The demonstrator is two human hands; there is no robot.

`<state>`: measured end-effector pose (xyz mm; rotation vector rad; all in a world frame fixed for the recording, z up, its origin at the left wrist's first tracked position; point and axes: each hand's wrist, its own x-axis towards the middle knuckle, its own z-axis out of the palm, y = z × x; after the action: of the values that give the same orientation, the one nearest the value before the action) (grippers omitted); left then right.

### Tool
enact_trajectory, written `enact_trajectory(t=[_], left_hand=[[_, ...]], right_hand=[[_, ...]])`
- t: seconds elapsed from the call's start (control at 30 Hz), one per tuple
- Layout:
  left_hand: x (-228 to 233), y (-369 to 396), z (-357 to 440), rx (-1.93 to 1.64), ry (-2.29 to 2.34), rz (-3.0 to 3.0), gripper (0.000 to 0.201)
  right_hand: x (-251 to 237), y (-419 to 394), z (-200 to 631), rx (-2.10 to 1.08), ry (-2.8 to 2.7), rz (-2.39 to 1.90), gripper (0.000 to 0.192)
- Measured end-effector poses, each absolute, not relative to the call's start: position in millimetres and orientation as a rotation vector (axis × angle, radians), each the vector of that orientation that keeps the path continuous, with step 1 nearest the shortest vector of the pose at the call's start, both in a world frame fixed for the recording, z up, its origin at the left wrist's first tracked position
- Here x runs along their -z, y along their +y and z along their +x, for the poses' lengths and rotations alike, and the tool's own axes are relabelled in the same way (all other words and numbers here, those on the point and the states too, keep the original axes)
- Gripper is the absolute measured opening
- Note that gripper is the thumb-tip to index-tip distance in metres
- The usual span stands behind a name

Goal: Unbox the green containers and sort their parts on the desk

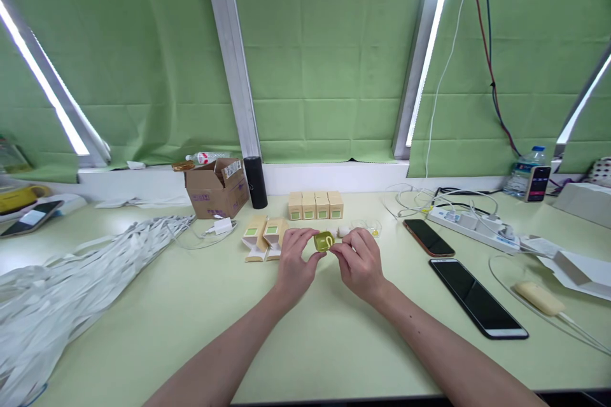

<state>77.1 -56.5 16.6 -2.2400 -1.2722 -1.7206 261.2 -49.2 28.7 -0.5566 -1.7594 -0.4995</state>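
Note:
Between the thumb and fingers of my left hand (296, 264) is a small translucent yellow-green container (323, 242), held up above the table. A pale loop shows at its face. The fingers of my right hand (361, 266) are pinched together at its right edge; what lies between those fingertips is too small to make out. Just beyond my left hand stand two small cardboard boxes (256, 236) with flaps folded open. Behind my right hand are some small clear pieces (372, 227), partly hidden.
A row of small closed boxes (316, 206) stands farther back. White strips (95, 273) spread over the left side, near a brown carton (216, 191) and a black cylinder (255, 183). To the right lie two phones (477, 297), a power strip (472, 227) and loose cables.

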Motion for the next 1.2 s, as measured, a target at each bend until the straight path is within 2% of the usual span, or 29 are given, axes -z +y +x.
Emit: enact_trajectory(t=[0.2, 0.33, 0.4, 0.47, 0.63, 0.8, 0.9, 1.0, 1.2], left_hand=[[-16.9, -52.5, 71.3, 1.8, -1.387, -2.174, 0.036], [-17.6, -51.6, 71.1, 1.93, -1.485, -2.124, 0.044], [-18.3, -49.0, 70.9, 2.039, -1.582, -2.083, 0.038], [-19.5, -45.0, 70.2, 2.218, -1.715, -2.032, 0.029], [-24.1, -37.7, 67.3, 2.974, -2.001, -1.777, 0.05], [-27.9, -39.8, 65.7, 3.55, -1.92, -1.528, 0.042], [-28.4, -39.7, 64.7, 3.646, -1.84, -1.454, 0.036], [-27.4, -37.7, 62.1, 3.657, -1.791, -1.376, 0.035], [-25.5, -35.6, 56.7, 3.613, -1.741, -1.327, 0.041]], right_hand=[[-29.3, -45.0, 267.3, 0.416, -1.663, -0.599, 0.017], [-29.8, -38.8, 273.4, 0.287, -1.613, -0.688, 0.014], [-29.0, -36.0, 274.7, 0.204, -1.606, -0.715, 0.013], [-27.0, -33.5, 274.8, 0.114, -1.596, -0.743, 0.013], [-19.0, -25.8, 273.1, -0.144, -1.517, -0.939, 0.011], [-11.4, -12.0, 271.1, -0.37, -1.474, -1.11, 0.016], [-6.9, -1.7, 267.9, -0.334, -1.576, -1.158, 0.018], [-3.1, 7.7, 260.7, -0.148, -1.79, -1.182, 0.019], [-1.6, 23.2, 231.9, 0.04, -2.008, -1.154, 0.018]])
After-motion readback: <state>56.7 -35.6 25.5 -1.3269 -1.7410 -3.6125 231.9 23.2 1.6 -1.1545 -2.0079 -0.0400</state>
